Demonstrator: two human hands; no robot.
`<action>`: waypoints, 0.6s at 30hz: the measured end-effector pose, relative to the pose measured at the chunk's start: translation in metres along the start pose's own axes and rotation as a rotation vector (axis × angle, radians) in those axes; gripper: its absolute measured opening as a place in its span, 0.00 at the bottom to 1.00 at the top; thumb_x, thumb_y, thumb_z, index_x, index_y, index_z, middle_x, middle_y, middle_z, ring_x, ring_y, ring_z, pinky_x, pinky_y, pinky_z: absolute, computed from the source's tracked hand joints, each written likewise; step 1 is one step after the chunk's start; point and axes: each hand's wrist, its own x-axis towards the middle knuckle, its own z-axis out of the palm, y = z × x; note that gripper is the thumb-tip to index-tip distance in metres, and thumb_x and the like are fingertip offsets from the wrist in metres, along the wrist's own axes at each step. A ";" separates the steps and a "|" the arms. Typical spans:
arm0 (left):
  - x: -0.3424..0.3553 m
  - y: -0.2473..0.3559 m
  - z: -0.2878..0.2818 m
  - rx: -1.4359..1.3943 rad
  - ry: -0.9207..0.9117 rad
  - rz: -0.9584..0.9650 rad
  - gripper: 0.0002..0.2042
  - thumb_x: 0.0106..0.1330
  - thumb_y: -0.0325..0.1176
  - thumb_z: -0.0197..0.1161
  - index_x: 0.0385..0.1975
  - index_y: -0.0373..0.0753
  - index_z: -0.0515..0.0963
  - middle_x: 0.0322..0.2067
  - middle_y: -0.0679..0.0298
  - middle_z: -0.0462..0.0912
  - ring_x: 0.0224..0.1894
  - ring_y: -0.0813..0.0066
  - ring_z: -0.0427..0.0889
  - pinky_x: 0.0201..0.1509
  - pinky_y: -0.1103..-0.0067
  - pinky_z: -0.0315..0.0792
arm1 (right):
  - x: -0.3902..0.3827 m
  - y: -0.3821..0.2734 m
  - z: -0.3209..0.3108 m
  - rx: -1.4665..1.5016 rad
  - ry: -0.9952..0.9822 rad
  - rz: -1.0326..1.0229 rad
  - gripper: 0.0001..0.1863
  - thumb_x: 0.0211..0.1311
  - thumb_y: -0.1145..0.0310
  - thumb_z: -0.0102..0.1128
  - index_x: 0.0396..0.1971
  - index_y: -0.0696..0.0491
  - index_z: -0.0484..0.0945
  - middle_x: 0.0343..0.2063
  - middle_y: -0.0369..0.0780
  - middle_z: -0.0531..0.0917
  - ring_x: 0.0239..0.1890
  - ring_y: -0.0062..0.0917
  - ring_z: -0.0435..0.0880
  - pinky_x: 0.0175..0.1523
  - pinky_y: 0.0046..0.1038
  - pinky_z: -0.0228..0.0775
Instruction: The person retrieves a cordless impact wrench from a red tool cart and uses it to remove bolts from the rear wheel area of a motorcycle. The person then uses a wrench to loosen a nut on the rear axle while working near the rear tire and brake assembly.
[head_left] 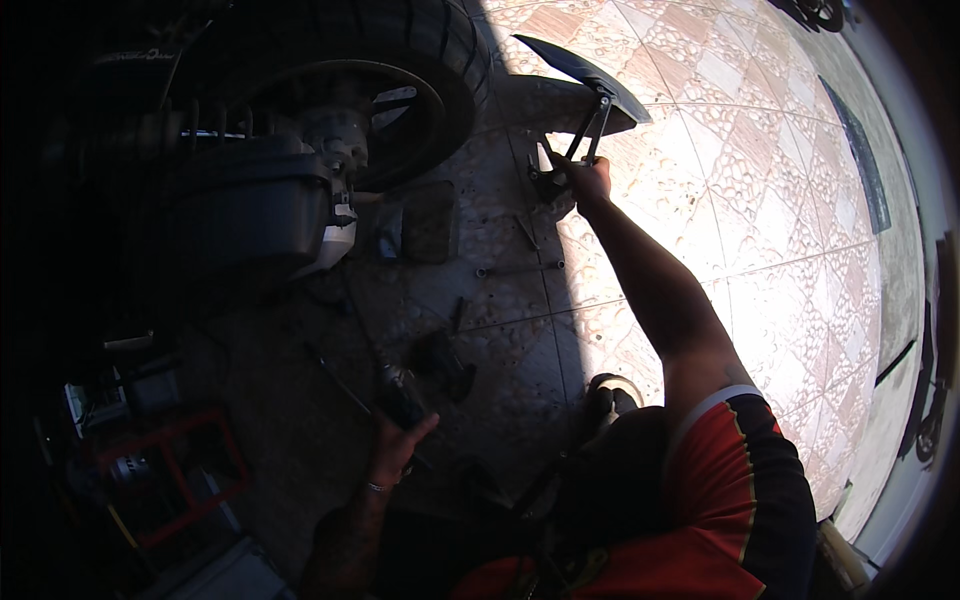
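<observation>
At the far side, my right hand [592,182] is closed round the bracket [598,130] of a dark curved mudguard [590,75]. The mudguard is held off to the right of a motorcycle's rear wheel [465,85], partly in sunlight. My left hand [398,445], low and in shadow, is wrapped round a dark power tool [400,395], whose exact kind is hard to make out. Beside that tool is another dark object [442,365], too dim to name.
The motorcycle's grey engine casing [250,195] fills the upper left. On the tiled floor lie a long socket wrench [520,268], a flat dark tray [435,222] and a thin rod [340,380]. A red metal frame [235,455] stands at the lower left.
</observation>
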 end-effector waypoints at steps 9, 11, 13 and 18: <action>-0.001 -0.003 -0.001 -0.046 0.017 -0.083 0.33 0.53 0.29 0.81 0.58 0.34 0.71 0.50 0.66 0.77 0.52 0.75 0.76 0.59 0.74 0.73 | 0.014 0.028 0.004 -0.205 -0.048 0.059 0.50 0.44 0.42 0.81 0.57 0.63 0.68 0.48 0.52 0.84 0.51 0.39 0.86 0.54 0.38 0.78; -0.002 -0.002 -0.001 -0.035 0.010 -0.065 0.32 0.52 0.29 0.81 0.56 0.34 0.72 0.50 0.66 0.77 0.52 0.75 0.76 0.59 0.74 0.73 | 0.016 0.030 0.006 -0.246 -0.046 0.034 0.46 0.46 0.43 0.80 0.54 0.63 0.72 0.45 0.50 0.86 0.47 0.39 0.88 0.51 0.37 0.80; -0.001 -0.002 -0.001 -0.002 0.011 -0.018 0.28 0.54 0.28 0.80 0.54 0.35 0.73 0.44 0.68 0.78 0.45 0.78 0.77 0.50 0.76 0.73 | 0.018 0.028 0.006 -0.030 -0.208 0.032 0.40 0.48 0.45 0.79 0.50 0.62 0.76 0.40 0.48 0.87 0.41 0.36 0.89 0.45 0.34 0.82; 0.001 -0.013 0.000 0.028 0.064 0.087 0.25 0.57 0.26 0.77 0.54 0.36 0.74 0.31 0.71 0.79 0.28 0.83 0.78 0.31 0.81 0.75 | 0.017 0.013 0.010 -0.216 -0.165 0.025 0.27 0.52 0.51 0.77 0.43 0.59 0.84 0.31 0.44 0.89 0.27 0.27 0.90 0.34 0.29 0.83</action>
